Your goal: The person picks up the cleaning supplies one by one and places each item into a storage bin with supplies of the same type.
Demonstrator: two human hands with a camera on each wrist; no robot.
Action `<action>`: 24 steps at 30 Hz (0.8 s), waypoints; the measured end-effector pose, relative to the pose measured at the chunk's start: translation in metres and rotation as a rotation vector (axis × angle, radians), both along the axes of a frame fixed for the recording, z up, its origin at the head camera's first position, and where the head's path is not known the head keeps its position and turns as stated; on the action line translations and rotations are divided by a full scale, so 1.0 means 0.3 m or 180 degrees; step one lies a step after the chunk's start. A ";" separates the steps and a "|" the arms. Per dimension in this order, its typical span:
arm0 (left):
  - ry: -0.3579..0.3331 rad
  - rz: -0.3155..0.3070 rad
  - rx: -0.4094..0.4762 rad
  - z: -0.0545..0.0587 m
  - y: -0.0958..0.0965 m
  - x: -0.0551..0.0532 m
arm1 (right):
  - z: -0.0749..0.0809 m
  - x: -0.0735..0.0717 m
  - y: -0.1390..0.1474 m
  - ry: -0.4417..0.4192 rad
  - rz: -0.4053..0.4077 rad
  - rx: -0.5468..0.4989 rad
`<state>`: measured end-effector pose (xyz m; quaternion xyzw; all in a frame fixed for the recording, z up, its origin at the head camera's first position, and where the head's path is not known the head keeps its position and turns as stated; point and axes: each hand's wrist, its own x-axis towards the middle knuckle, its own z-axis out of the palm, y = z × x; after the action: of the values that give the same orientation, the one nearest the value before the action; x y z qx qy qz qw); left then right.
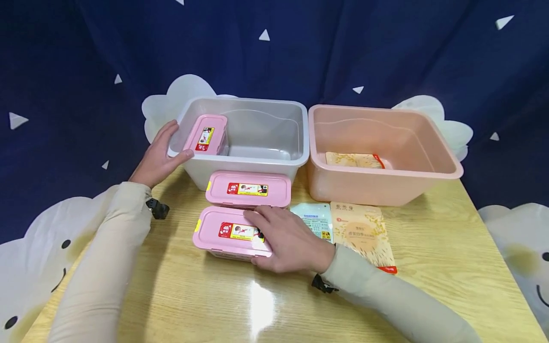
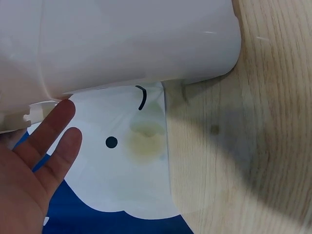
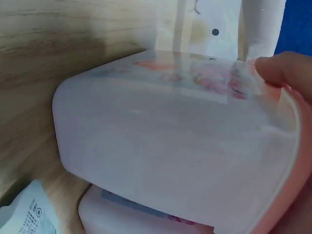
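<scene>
My right hand (image 1: pixel 291 240) grips the right end of the nearest pink-lidded plastic box (image 1: pixel 227 233), its thumb at the near edge and fingers over the far side. In the right wrist view the box's clear wall (image 3: pixel 175 136) shows, with the thumb (image 3: pixel 278 70) at the lid's edge. A second pink-lidded box (image 1: pixel 223 188) lies just behind it. My left hand (image 1: pixel 160 157) rests at the left front corner of a pale grey bin (image 1: pixel 240 164), fingers extended along its rim. Inside that bin, at its left end, is another pink-lidded box (image 1: pixel 214 125).
A peach bin (image 1: pixel 377 188) stands right of the grey one and contains a flat beige packet (image 1: pixel 349 159). On the wooden table (image 1: pixel 463 267), a beige packet (image 1: pixel 362 233) and a pale blue packet (image 1: pixel 315 216) lie in front of it. A dark blue curtain (image 1: pixel 309 52) hangs behind.
</scene>
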<state>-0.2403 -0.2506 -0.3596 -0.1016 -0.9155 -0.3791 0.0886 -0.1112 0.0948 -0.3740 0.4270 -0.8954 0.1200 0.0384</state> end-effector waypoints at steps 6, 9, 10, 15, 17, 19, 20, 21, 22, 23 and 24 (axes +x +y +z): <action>0.0078 0.0029 -0.0007 0.013 -0.005 0.013 | -0.011 0.007 -0.004 0.0075 0.0055 -0.0090; 0.0038 0.0061 -0.0043 0.012 -0.009 0.019 | -0.010 0.009 -0.007 0.0085 0.0080 -0.0080; 0.0024 0.0063 -0.0056 0.010 -0.010 0.019 | -0.007 0.010 -0.009 0.0088 0.0067 -0.0052; -0.0022 0.0060 -0.0092 -0.001 -0.016 0.017 | 0.010 0.010 -0.028 0.0062 -0.0051 0.0153; -0.0027 0.0077 -0.0107 -0.003 -0.019 0.018 | 0.014 0.017 -0.038 0.0014 -0.0131 0.0243; -0.0020 0.0084 -0.0121 -0.001 -0.020 0.018 | 0.015 0.026 -0.046 -0.0030 -0.0209 0.0274; -0.0020 0.0081 -0.0125 0.001 -0.019 0.017 | 0.014 0.030 -0.049 -0.0043 -0.0250 0.0274; -0.0027 0.0078 -0.0118 0.002 -0.016 0.016 | 0.014 0.035 -0.050 -0.0067 -0.0297 0.0248; -0.0048 0.0071 -0.0111 0.004 -0.011 0.014 | 0.014 0.039 -0.048 -0.0076 -0.0336 0.0208; -0.0063 0.0065 -0.0108 0.004 -0.005 0.011 | 0.013 0.042 -0.045 -0.0078 -0.0359 0.0165; -0.0099 0.0058 -0.0103 0.003 0.003 0.009 | 0.011 0.044 -0.038 -0.0083 -0.0365 0.0115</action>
<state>-0.2376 -0.2497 -0.3586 -0.0888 -0.9236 -0.3650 0.0762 -0.0979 0.0833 -0.3707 0.3740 -0.9209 0.1070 0.0258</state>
